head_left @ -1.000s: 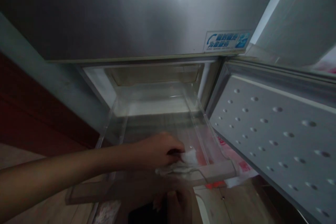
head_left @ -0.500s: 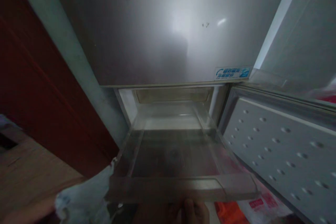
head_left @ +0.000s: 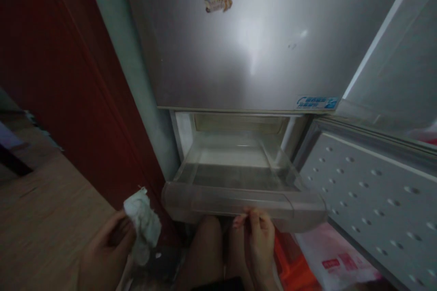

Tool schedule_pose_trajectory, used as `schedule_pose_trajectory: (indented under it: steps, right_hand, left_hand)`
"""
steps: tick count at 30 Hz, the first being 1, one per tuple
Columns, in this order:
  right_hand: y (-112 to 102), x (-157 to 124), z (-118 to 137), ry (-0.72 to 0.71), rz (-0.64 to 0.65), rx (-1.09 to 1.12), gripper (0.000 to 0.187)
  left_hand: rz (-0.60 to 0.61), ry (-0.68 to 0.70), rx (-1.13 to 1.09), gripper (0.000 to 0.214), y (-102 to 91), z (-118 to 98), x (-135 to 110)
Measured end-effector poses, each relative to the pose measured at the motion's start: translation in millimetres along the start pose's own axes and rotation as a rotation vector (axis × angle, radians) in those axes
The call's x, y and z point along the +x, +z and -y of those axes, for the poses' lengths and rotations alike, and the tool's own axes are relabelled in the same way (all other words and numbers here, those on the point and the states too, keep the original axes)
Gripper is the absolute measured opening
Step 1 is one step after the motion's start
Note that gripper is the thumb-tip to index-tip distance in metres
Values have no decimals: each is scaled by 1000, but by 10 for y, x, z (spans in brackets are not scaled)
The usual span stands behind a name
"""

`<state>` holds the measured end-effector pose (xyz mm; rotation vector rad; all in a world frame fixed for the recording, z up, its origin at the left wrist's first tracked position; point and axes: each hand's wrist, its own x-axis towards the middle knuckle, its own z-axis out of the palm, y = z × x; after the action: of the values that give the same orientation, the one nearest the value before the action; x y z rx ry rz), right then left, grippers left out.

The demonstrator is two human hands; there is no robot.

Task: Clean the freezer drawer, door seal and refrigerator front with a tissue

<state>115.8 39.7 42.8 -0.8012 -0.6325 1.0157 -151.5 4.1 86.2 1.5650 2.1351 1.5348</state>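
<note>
My left hand [head_left: 105, 250] is at the lower left, fingers closed round a crumpled white cloth [head_left: 143, 225] that hangs from it, away from the fridge. My right hand [head_left: 257, 236] is under the front lip of a clear plastic drawer [head_left: 239, 200], with thumb and fingers touching the underside of that lip. The drawer sticks out of the lower compartment of a silver fridge [head_left: 246, 54] and looks empty inside. My knees show just below the drawer.
The open lower fridge door [head_left: 372, 191], its white dimpled inner side showing, stands at the right. A dark red wooden panel [head_left: 68, 82] is at the left. Wooden floor [head_left: 41, 209] lies at lower left. Red and white plastic bags [head_left: 327, 263] lie under the door.
My left hand has pulled out of the drawer and moved down to the left with the cloth. The drawer sits further in. The view has tilted up and back.
</note>
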Motion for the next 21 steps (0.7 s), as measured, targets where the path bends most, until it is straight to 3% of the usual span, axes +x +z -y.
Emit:
schedule_pose_trajectory:
  steps: [2,5,9,14,21]
  right_hand:
    - [41,66,0,-8,24,31,36]
    - [78,164,-63,-6,59,50,37]
    - [104,296,-165,21,95,53,37]
    - [119,496,-239,35,133,42,42]
    - [112,704,-294,8,184,62,39]
  left_hand:
    - [-65,-7,-76,27,54,-93,91]
    - [-128,210,-78,22,230,-280,356]
    - [-21,408,6,24,487,-403,632]
    - [134,430,82,30,727,-423,808]
    - [212,416,148,31,932,-631,844]
